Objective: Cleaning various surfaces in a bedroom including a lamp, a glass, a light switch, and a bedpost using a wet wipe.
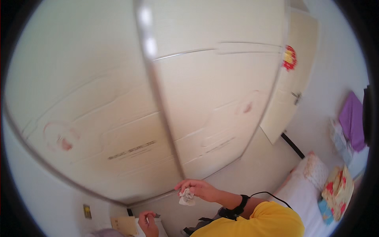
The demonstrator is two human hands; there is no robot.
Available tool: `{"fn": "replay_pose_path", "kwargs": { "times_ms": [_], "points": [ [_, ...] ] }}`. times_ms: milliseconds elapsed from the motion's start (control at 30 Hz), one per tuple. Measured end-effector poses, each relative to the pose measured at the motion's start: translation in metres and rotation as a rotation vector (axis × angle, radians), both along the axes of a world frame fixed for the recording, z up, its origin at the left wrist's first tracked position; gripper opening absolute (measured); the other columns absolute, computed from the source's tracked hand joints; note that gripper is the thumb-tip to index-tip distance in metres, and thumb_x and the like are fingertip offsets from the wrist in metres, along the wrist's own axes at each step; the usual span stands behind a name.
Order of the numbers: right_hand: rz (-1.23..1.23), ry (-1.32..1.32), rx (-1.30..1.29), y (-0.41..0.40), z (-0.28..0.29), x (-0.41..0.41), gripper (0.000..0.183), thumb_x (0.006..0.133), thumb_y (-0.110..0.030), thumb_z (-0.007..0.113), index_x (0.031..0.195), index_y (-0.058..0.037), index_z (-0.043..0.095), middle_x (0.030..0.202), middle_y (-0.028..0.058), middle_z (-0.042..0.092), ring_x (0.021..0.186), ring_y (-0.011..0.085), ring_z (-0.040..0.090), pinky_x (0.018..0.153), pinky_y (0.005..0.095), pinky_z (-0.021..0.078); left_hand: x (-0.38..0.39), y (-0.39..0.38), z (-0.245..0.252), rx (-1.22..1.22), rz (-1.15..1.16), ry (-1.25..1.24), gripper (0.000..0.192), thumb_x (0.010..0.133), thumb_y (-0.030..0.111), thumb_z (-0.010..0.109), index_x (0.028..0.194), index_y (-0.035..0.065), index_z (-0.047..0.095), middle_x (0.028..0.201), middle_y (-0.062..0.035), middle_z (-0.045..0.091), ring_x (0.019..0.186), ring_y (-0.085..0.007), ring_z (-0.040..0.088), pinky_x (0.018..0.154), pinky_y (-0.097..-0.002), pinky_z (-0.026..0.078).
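My right hand (201,189) is shut on a crumpled white cloth or tissue (187,198), which hangs below the fingers. It is held out before the lower edge of a cream sliding wardrobe door (213,97). My left hand (148,223) is low in the view with its fingers curled. A small grey thing shows at its fingertips, too small to name, and I cannot tell whether the hand grips it. Under and beside that hand lie a tan paper or card piece (123,225) and a white surface (161,228).
A second wardrobe door (83,97) stands to the left of the metal frame strip (165,118). A bed (284,195) with a pillow (316,169) and flowered fabric (337,192) is at the right. Beyond it is a door (291,74) with a handle. A black cable (271,194) runs from my wrist strap (241,207).
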State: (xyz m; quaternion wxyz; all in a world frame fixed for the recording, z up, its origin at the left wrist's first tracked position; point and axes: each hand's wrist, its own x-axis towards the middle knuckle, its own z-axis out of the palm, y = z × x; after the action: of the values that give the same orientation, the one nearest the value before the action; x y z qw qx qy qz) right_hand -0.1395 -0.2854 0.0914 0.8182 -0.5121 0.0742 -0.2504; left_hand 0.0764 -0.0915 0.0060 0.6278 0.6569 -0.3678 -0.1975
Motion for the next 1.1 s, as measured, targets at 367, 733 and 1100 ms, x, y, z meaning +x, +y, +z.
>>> {"fn": "replay_pose_path", "kwargs": {
  "times_ms": [367,733,1100],
  "points": [
    [-0.843,0.378,-0.591,-0.043,0.035,-0.331,0.021,0.090,0.000,0.063,0.108,-0.0097,0.063,0.109,0.0078,0.053,0.107,0.0208,0.051,0.088,0.0321,0.0452,-0.350,-0.262,0.070,0.049,-1.266,0.219,0.055,0.092,-0.003,0.051,0.143,0.0067,0.037,0.125,-0.0090,0.054,0.113,-0.0185,0.055,0.095,-0.0325,0.045],
    [-1.510,0.751,-0.599,-0.077,0.011,-0.525,0.024,0.079,0.001,0.070,0.099,-0.0123,0.070,0.114,0.0116,0.052,0.092,0.0283,0.058,0.078,0.0347,0.0491,-0.591,-0.373,0.078,0.549,-1.705,0.720,0.045,0.093,0.005,0.052,0.137,0.0025,0.043,0.125,-0.0124,0.057,0.110,-0.0207,0.060,0.087,-0.0366,0.055],
    [-1.829,1.032,-0.583,-0.183,0.036,-0.720,0.019,0.088,0.005,0.061,0.105,-0.0038,0.062,0.097,0.0086,0.058,0.082,0.0189,0.058,0.070,0.0279,0.0487,-0.833,-0.555,0.075,0.782,-1.857,1.007,0.033,0.097,0.015,0.046,0.124,-0.0017,0.052,0.111,-0.0134,0.065,0.096,-0.0224,0.067,0.087,-0.0377,0.056]
  ]
}}
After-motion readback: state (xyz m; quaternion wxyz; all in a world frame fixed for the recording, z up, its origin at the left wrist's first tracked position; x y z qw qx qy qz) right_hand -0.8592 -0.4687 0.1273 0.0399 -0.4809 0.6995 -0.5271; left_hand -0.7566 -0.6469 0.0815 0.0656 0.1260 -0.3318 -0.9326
